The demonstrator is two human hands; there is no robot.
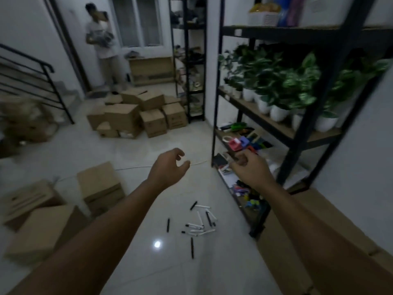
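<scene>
Both my arms reach forward over a white tiled floor. My left hand (170, 167) hangs in the air with fingers loosely curled and holds nothing. My right hand (248, 167) is level with it, close to the front of a black metal shelf rack (214, 124), fingers loosely bent and empty. Below my hands, several black and white markers (200, 225) lie scattered on the floor.
The rack carries potted plants (276, 86) in white pots and colourful small items (242, 142) on lower shelves. Cardboard boxes (136, 116) are piled ahead, with other boxes (70, 205) at my left. A person (102, 45) stands at the back. A stair railing (32, 77) is on the left.
</scene>
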